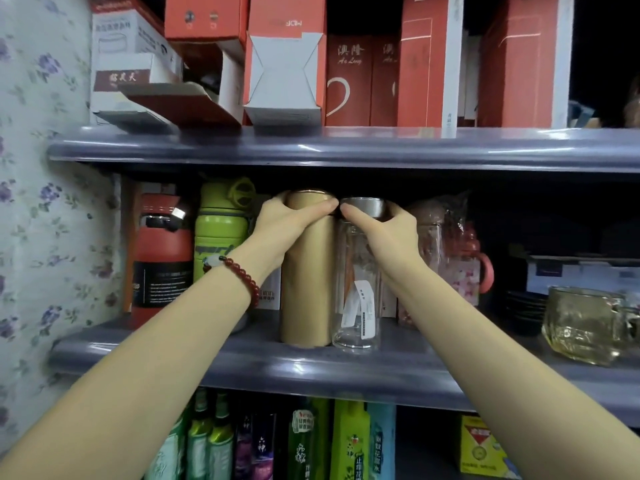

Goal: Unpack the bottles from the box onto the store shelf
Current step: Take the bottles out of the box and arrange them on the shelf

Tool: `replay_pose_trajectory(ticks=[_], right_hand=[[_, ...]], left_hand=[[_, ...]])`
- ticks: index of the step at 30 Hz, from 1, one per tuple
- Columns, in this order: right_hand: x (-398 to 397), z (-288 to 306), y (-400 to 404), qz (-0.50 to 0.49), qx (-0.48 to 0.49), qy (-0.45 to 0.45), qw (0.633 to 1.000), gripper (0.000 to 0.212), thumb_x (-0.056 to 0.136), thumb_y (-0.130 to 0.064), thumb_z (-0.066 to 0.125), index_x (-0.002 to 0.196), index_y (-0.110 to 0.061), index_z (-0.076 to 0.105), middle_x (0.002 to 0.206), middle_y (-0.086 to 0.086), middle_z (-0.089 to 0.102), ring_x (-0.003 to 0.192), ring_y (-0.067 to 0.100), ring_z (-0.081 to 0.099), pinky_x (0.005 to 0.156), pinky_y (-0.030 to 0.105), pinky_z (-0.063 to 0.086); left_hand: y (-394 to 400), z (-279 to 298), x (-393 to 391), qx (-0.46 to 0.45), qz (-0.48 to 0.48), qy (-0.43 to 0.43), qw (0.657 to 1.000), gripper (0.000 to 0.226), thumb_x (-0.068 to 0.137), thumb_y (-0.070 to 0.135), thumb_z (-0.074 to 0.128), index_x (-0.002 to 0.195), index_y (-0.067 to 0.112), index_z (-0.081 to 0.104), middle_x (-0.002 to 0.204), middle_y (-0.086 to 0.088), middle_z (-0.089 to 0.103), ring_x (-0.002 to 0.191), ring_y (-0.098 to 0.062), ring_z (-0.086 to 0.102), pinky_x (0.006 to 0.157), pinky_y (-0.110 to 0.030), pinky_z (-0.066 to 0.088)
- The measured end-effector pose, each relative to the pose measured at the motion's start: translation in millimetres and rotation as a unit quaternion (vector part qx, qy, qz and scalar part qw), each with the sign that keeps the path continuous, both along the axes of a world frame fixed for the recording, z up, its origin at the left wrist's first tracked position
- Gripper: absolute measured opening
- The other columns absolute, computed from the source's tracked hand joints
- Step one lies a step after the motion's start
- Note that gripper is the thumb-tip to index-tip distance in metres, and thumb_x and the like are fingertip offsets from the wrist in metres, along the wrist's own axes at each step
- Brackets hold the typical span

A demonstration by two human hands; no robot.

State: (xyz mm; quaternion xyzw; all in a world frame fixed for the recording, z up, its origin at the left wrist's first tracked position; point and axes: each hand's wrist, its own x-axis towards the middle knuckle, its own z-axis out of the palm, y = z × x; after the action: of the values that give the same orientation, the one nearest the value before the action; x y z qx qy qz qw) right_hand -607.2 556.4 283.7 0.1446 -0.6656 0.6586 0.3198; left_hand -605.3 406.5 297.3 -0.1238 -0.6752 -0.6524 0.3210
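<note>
Head view: 2 bottles stand touching on the middle shelf (242, 362).
Left grip (277, 220): holds the top of the gold bottle (306, 282).
Right grip (391, 223): holds the cap of the glass bottle (356, 306).
Advice: push both back together, upright, then release.

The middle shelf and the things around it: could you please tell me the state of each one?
Gold bottle: upright near the shelf edge, capped, top gripped by the left hand.
Clear glass bottle: upright, looks empty, metal lid on, top gripped by the right hand.
Green bottle: upright, closed.
Red bottle: upright, closed.
Glass mug: upright, looks empty.
White-bottomed carton above: flaps open.
</note>
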Motion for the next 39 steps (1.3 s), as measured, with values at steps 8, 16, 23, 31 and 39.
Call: replay_pose_trajectory(ticks=[8, 16, 23, 31, 39], right_hand=[[7.1, -2.7, 1.9, -0.019, 0.032, -0.002, 0.999, 0.074, 0.061, -0.054, 0.078, 0.125, -0.022, 0.057, 0.114, -0.002, 0.066, 0.108, 0.019, 0.061, 0.093, 0.037, 0.052], [24.4, -25.6, 13.7, -0.026, 0.105, -0.009, 0.994, 0.074, 0.074, -0.042, 0.076, 0.136, -0.015, 0.045, 0.122, 0.000, 0.059, 0.115, 0.018, 0.054, 0.081, 0.019, 0.039], [41.5, -70.8, 28.5, -0.044, 0.240, -0.039, 0.969, 0.087, 0.080, -0.036, 0.072, 0.148, -0.012, 0.024, 0.146, 0.011, 0.041, 0.133, 0.026, 0.041, 0.103, 0.036, 0.037], [75.7, -98.8, 30.9, -0.117, 0.338, -0.001, 0.934, 0.060, 0.087, -0.024, 0.062, 0.139, -0.006, 0.038, 0.132, 0.016, 0.051, 0.120, 0.031, 0.049, 0.093, 0.035, 0.042], [129.7, -126.6, -32.0, -0.018, 0.412, 0.077, 0.908, 0.036, 0.083, -0.020, 0.062, 0.117, -0.011, 0.057, 0.115, 0.009, 0.062, 0.105, 0.027, 0.058, 0.082, 0.034, 0.047]], left_hand=[[0.4, -4.2, 2.4, -0.011, 0.001, 0.011, 1.000, 0.093, 0.037, 0.061, 0.087, 0.115, 0.015, 0.064, 0.104, -0.004, 0.074, 0.095, -0.020, 0.071, 0.091, -0.044, 0.055], [2.1, -35.4, 18.0, -0.085, 0.055, -0.047, 0.994, 0.103, 0.049, 0.075, 0.073, 0.135, 0.025, 0.045, 0.125, 0.005, 0.063, 0.114, -0.014, 0.060, 0.102, -0.039, 0.047], [1.6, -84.3, 62.4, -0.174, 0.101, -0.113, 0.973, 0.079, 0.082, 0.050, 0.065, 0.147, 0.026, 0.028, 0.142, 0.005, 0.044, 0.127, -0.016, 0.045, 0.102, -0.030, 0.039], [-6.2, -106.1, 110.3, -0.266, 0.185, -0.125, 0.938, 0.035, 0.086, 0.018, 0.064, 0.121, 0.017, 0.061, 0.111, -0.003, 0.068, 0.098, -0.015, 0.063, 0.083, -0.020, 0.043], [-50.4, -131.8, 180.5, -0.454, 0.235, -0.118, 0.851, 0.023, 0.084, 0.018, 0.065, 0.105, 0.011, 0.071, 0.105, -0.007, 0.070, 0.089, -0.014, 0.059, 0.073, -0.015, 0.033]])
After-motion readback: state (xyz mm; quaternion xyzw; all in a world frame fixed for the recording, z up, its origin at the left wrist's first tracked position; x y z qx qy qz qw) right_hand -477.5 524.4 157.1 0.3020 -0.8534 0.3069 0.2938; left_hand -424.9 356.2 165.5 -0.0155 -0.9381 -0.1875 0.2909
